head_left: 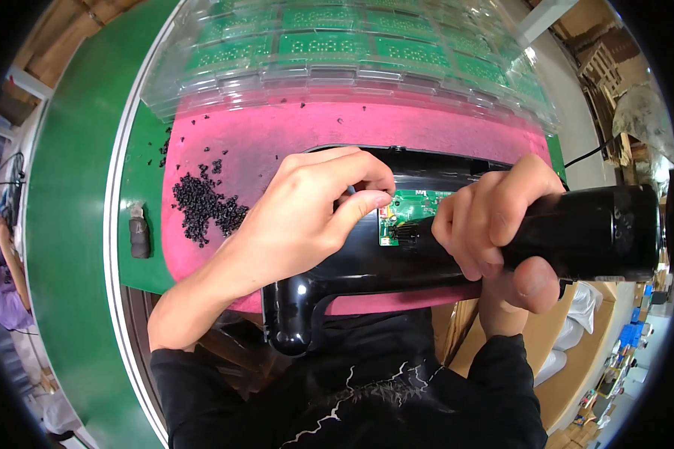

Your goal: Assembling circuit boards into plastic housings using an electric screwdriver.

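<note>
Right grip (494, 213) clasps one glossy black cylinder (599, 228); left grip (307, 206), hold unclear, is beside one flat green board (423, 203).

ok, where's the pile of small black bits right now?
Head view, left side: the pile lies on the pink mat, just left of the left hand and, in the picture, below the clear trays.

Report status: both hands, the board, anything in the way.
Left hand at left end of green circuit board. Right hand gripping black cylindrical tool. Board in black housing. Right hand and tool hide part of it.
</note>
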The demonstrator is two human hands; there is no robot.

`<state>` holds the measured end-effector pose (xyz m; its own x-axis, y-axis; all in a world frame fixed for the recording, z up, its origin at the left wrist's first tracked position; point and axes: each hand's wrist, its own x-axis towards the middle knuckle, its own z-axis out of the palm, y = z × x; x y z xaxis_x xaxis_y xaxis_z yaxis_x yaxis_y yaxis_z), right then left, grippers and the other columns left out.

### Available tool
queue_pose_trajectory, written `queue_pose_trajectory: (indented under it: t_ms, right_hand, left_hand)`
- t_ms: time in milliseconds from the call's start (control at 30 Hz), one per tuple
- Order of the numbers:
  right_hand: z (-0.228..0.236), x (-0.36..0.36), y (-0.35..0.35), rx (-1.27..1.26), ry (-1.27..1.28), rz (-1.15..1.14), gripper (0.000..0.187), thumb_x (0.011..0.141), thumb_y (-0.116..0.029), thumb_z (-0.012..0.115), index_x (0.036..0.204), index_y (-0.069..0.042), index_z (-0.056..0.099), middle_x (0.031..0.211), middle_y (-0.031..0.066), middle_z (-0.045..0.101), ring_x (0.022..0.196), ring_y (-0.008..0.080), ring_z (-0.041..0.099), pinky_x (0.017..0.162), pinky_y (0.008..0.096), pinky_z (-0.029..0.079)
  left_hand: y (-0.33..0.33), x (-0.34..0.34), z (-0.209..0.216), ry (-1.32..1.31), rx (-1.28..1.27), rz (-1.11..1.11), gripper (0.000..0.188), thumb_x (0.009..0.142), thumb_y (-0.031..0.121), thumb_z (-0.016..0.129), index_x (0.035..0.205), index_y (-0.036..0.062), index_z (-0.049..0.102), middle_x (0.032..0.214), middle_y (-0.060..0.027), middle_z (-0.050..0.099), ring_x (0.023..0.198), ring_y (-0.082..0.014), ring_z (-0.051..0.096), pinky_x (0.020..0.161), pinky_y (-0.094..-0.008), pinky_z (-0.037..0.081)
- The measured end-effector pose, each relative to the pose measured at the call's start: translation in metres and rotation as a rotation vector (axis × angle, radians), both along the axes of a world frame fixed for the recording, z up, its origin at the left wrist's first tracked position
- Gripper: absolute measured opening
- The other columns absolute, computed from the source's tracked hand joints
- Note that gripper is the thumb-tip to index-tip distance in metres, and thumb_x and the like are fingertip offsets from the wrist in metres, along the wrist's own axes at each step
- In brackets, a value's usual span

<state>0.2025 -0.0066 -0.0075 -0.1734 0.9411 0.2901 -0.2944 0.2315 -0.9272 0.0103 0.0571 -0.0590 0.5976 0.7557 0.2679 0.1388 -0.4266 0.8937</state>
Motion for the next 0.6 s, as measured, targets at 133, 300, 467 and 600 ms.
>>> queue_pose_trajectory:
  t_ms: [133, 300, 467, 600]
  right_hand:
    - [-0.004, -0.008, 0.003, -0.010, 0.045, -0.003, 0.038, 0.079, -0.030, 0.077, 0.089, -0.010, 0.046, 0.062, -0.0032, 0.048, 0.047, 0.0101, 0.046, 0.049, 0.0267, 0.038]
    - [-0.003, -0.011, 0.003, -0.053, -0.099, -0.040, 0.043, 0.079, -0.034, 0.080, 0.088, -0.010, 0.045, 0.061, -0.0038, 0.046, 0.048, 0.0089, 0.044, 0.050, 0.0260, 0.034]
    - [-0.008, -0.014, 0.010, 0.001, -0.079, -0.079, 0.046, 0.080, -0.039, 0.079, 0.089, -0.009, 0.046, 0.059, -0.0034, 0.045, 0.047, 0.0084, 0.042, 0.048, 0.0255, 0.033]
    - [-0.013, -0.003, 0.017, 0.102, -0.140, 0.085, 0.027, 0.072, 0.000, 0.072, 0.093, 0.000, 0.054, 0.066, -0.0003, 0.057, 0.058, 0.0049, 0.048, 0.053, 0.0212, 0.037]
  left_hand:
    - [0.001, -0.001, -0.001, -0.015, 0.092, -0.016, 0.011, 0.083, -0.001, 0.069, 0.093, -0.0028, 0.067, 0.086, -0.0111, 0.068, 0.074, -0.0205, 0.067, 0.067, -0.0295, 0.053]
    - [0.002, -0.002, -0.001, -0.016, 0.081, -0.002, 0.012, 0.081, 0.000, 0.071, 0.093, -0.0025, 0.068, 0.085, -0.0114, 0.068, 0.073, -0.0209, 0.067, 0.066, -0.0302, 0.053]
    - [0.002, -0.002, -0.002, -0.027, 0.082, -0.017, 0.012, 0.081, 0.000, 0.070, 0.093, -0.0024, 0.069, 0.085, -0.0121, 0.069, 0.074, -0.0217, 0.068, 0.067, -0.0313, 0.053]
    - [0.000, -0.003, -0.002, -0.018, 0.091, -0.013, 0.013, 0.081, -0.001, 0.068, 0.094, -0.0029, 0.068, 0.085, -0.0127, 0.069, 0.076, -0.0230, 0.069, 0.069, -0.0315, 0.054]
